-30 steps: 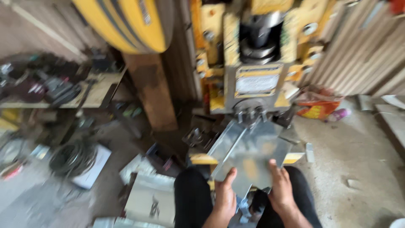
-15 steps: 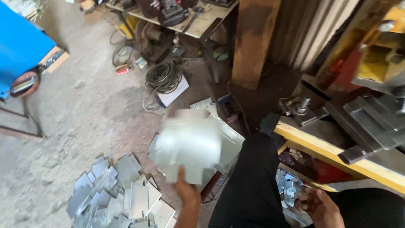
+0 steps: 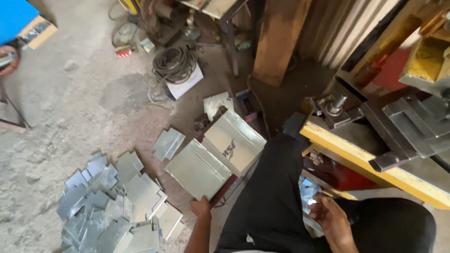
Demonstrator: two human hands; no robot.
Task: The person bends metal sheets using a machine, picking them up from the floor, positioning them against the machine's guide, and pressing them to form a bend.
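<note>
My left hand (image 3: 201, 206) grips the near corner of a bent galvanised metal sheet (image 3: 197, 169), which lies low beside my left knee. A second, similar sheet (image 3: 234, 140) with a dark marking rests just beyond it. My right hand (image 3: 329, 216) hovers between my knees with its fingers apart and nothing in them. It is next to several small shiny metal pieces (image 3: 307, 193) under the yellow machine table (image 3: 356, 157). My legs in black trousers (image 3: 272, 197) fill the lower middle of the head view.
A heap of several flat metal blanks (image 3: 112, 201) lies on the dusty floor to the left. A coil of cable (image 3: 175, 63) sits on a white box farther off, with a wooden post (image 3: 280, 37) behind. Grey press tooling (image 3: 412, 124) stands at the right, and a blue object (image 3: 14, 16) at the top left.
My view swung from the press down to the floor at the left. My left hand carried the sheet from the press and lowered it beside my knee; my right hand let go and dropped between my legs.
</note>
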